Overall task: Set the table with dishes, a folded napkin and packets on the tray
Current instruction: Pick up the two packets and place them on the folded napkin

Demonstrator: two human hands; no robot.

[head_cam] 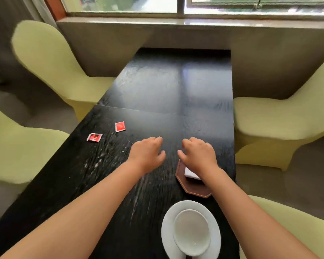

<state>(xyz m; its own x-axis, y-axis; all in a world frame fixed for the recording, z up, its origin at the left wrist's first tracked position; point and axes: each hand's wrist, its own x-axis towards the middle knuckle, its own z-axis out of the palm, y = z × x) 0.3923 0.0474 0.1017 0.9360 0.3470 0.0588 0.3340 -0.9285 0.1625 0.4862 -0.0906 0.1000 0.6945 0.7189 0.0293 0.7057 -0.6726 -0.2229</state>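
Two red packets lie on the black table at the left: one packet farther in, the other packet nearer the left edge. A brown octagonal tray sits near the right edge with a folded white napkin on it, partly hidden by my right wrist. A white bowl rests on a white plate at the near edge. My left hand and my right hand hover side by side over the table beyond the tray, fingers loosely curled and apart, holding nothing.
Pale green covered chairs stand on both sides: two at the left and two at the right. A grey ledge under a window bounds the table's far end.
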